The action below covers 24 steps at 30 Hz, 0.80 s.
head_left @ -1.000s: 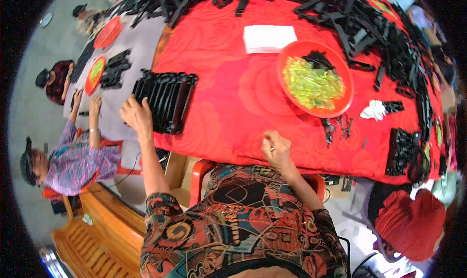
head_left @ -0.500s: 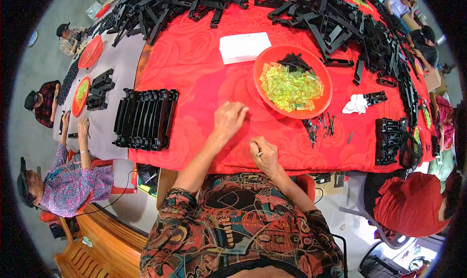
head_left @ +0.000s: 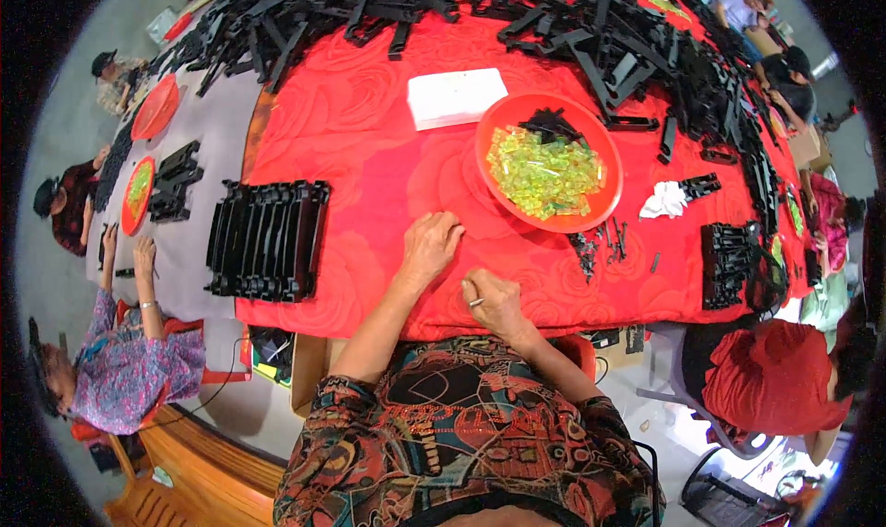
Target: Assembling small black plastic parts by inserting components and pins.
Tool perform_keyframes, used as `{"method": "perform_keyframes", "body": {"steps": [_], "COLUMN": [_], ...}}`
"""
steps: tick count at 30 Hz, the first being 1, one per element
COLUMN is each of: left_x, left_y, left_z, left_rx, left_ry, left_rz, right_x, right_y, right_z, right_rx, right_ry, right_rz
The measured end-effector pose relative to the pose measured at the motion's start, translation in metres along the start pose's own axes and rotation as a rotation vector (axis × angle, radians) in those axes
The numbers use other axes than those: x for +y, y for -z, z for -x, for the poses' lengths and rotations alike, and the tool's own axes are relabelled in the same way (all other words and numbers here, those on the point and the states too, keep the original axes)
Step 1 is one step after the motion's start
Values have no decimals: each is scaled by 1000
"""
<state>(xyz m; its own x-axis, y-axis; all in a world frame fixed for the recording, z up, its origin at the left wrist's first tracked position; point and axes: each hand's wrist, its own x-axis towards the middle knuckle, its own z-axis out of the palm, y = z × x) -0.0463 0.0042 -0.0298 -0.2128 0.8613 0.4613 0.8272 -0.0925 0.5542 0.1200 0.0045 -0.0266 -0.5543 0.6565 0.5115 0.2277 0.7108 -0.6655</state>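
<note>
The left hand (head_left: 431, 248) is above the red tablecloth (head_left: 369, 172), near the middle of the tabletop's front edge, its back upward and its fingers bent and close together; whether they pinch anything, I cannot tell. Just beside it, nearer that edge, the right hand (head_left: 496, 304) is folded into a loose fist with a ring (head_left: 475, 302) on one finger; its fingertips are hidden, so I cannot tell whether something small is inside. Nearest to both hands, farther from the front edge and a little to the right, stands a red bowl (head_left: 611, 162) holding translucent yellow-green pieces (head_left: 540, 176), with small black pieces (head_left: 551, 124) at its far side. Loose black bits (head_left: 588, 257) lie on the cloth just below the bowl. A row of slotted black plastic parts (head_left: 268, 239) stands packed side by side at the tabletop's front left corner, well apart from the left hand. Behind the bowl's left side lies a white rectangular block (head_left: 456, 98), while a crumpled white cloth or tissue (head_left: 664, 200) lies toward the right edge. A heap of long black parts (head_left: 637, 56) spreads along the far edge. Left of the table's corner, a co-worker in a purple patterned shirt (head_left: 138, 379) sits at a grey tabletop (head_left: 208, 149).
</note>
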Motion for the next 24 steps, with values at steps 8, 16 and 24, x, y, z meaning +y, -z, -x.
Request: {"method": "perform_keyframes", "body": {"steps": [8, 16, 24], "left_x": [2, 3, 4], "left_y": [3, 10, 9], "left_z": [2, 0, -6], "left_rx": [-37, -39, -34], "left_ry": [30, 75, 153], "left_rz": [-16, 14, 19], "right_x": [-6, 19, 209], "right_y": [12, 109, 181], "right_z": [-6, -94, -179], "right_rx": [-182, 302, 350], "right_ry": [27, -198, -526], "right_rz": [54, 201, 373]}}
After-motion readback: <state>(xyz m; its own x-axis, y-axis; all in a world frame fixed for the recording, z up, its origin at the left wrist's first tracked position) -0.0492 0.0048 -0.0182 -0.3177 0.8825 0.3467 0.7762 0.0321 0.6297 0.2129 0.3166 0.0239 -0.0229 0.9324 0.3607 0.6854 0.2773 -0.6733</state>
